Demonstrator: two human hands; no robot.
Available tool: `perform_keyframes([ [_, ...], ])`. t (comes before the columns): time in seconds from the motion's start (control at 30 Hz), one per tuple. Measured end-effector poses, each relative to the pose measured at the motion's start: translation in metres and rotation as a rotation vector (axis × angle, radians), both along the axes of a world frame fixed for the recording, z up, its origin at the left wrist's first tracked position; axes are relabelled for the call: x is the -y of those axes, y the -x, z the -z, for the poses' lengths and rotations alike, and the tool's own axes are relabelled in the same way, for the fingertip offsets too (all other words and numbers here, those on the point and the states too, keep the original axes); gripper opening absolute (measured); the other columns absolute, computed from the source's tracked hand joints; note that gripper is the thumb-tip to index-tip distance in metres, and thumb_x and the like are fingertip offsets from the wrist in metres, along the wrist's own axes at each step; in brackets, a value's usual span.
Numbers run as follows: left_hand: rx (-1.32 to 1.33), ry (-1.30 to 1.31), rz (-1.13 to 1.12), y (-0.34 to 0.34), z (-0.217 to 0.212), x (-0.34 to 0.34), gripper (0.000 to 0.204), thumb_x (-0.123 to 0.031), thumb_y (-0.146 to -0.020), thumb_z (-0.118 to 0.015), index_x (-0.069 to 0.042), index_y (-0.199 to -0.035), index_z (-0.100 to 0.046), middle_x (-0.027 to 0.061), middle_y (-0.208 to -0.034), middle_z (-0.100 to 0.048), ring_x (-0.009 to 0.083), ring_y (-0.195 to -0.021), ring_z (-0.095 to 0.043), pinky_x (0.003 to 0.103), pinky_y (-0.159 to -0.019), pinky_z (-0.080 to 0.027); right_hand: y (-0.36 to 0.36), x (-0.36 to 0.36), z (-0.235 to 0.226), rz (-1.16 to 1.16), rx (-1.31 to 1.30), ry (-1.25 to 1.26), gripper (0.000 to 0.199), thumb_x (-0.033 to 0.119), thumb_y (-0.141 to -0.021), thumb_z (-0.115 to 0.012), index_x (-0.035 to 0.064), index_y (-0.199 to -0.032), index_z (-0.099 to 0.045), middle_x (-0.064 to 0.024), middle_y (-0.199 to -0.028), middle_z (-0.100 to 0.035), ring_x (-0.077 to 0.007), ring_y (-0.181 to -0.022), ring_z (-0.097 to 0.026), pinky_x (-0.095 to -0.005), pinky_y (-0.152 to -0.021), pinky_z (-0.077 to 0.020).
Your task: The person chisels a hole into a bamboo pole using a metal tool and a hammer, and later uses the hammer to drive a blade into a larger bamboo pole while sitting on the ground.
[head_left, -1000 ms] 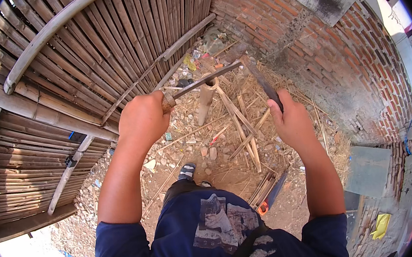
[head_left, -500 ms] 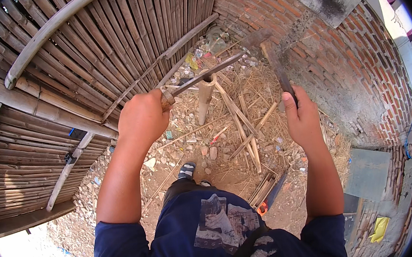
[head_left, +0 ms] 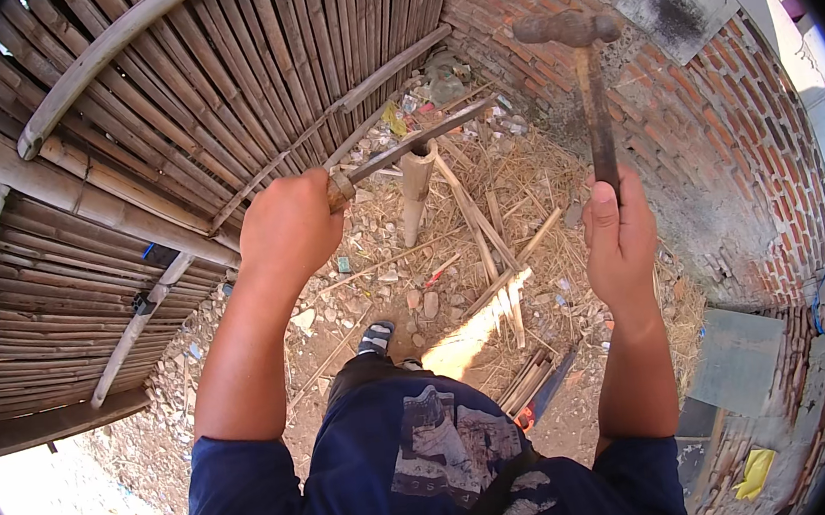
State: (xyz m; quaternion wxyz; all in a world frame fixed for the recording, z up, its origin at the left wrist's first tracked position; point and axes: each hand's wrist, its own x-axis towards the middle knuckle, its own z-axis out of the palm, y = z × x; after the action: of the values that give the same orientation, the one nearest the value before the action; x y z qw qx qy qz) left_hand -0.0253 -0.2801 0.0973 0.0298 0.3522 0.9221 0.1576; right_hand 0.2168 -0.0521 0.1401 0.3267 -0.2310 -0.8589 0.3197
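My left hand (head_left: 291, 232) is closed around the wooden handle of a machete (head_left: 458, 119). Its dark blade points away to the right and rests across, or just over, the upper end of an upright bamboo piece (head_left: 415, 195). My right hand (head_left: 621, 234) grips a hammer (head_left: 566, 30) by its dark handle, thumb along the shaft. The hammer's head is up and clear of the blade, in front of the brick wall. Whether the blade has bitten into the bamboo cannot be made out.
Split bamboo strips (head_left: 493, 239) lie crossed on the littered ground. Near my feet is a saw (head_left: 551, 388) with an orange handle, beside more strips. A bamboo slat wall (head_left: 215, 97) stands on the left, a brick wall (head_left: 701, 137) on the right.
The hammer has risen off the blade's far end, moving up and to the right with my right hand. My left hand still holds the machete at the bamboo. A sunlit patch now shows on the ground.
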Motion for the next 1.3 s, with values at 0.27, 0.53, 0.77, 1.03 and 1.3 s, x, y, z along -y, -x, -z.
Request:
perform_keyframes([
  [0.27, 0.061, 0.019, -0.055, 0.001, 0.0, -0.006, 0.033, -0.03, -0.088, -0.08, 0.0, -0.093, -0.068, 0.0236, -0.085, -0.072, 0.0444, -0.088, -0.071, 0.054, -0.079, -0.056, 0.019, 0.034, 0.032, -0.195, 0.425, -0.113, 0.033, 0.033, -0.107, -0.058, 0.0023, -0.12, -0.057, -0.0184, -0.067, -0.064, -0.0421, -0.065, -0.068, -0.0474, -0.058, -0.0499],
  [0.53, 0.044, 0.007, -0.037, -0.004, 0.005, -0.004, 0.031, -0.028, -0.087, -0.079, -0.001, -0.094, -0.068, 0.0236, -0.086, -0.072, 0.0434, -0.09, -0.071, 0.053, -0.08, -0.057, 0.024, 0.038, 0.015, -0.085, -0.019, -0.064, 0.029, 0.03, -0.11, -0.053, 0.0032, -0.121, -0.055, -0.0113, -0.067, -0.06, -0.0235, -0.06, -0.064, -0.0394, -0.059, -0.0481],
  [0.77, 0.072, 0.063, -0.032, -0.015, 0.006, -0.002, 0.025, -0.019, -0.085, -0.075, -0.002, -0.103, -0.07, 0.0232, -0.095, -0.074, 0.0419, -0.093, -0.073, 0.051, -0.086, -0.059, 0.021, 0.027, 0.017, -0.129, 0.357, -0.09, 0.032, 0.034, -0.108, -0.055, 0.0041, -0.118, -0.057, -0.0161, -0.068, -0.064, -0.0362, -0.064, -0.069, -0.0448, -0.059, -0.0506],
  [1.03, 0.043, 0.029, -0.057, -0.004, 0.011, -0.006, 0.03, -0.025, -0.086, -0.079, -0.001, -0.1, -0.069, 0.0239, -0.091, -0.073, 0.0433, -0.092, -0.072, 0.052, -0.083, -0.057, 0.01, 0.0, 0.029, 0.086, 0.126, -0.155, 0.032, 0.032, -0.109, -0.055, 0.0028, -0.121, -0.057, -0.0165, -0.071, -0.064, -0.035, -0.064, -0.067, -0.0432, -0.059, -0.048],
  [1.3, 0.045, 0.037, -0.102, -0.002, 0.01, -0.008, 0.03, -0.025, -0.087, -0.078, -0.001, -0.101, -0.068, 0.0236, -0.091, -0.073, 0.0436, -0.092, -0.072, 0.053, -0.083, -0.057, 0.008, -0.025, -0.002, 0.084, 0.039, -0.06, 0.037, 0.037, -0.11, -0.052, 0.0021, -0.122, -0.058, -0.0075, -0.075, -0.059, -0.0174, -0.067, -0.056, -0.0363, -0.063, -0.0447],
])
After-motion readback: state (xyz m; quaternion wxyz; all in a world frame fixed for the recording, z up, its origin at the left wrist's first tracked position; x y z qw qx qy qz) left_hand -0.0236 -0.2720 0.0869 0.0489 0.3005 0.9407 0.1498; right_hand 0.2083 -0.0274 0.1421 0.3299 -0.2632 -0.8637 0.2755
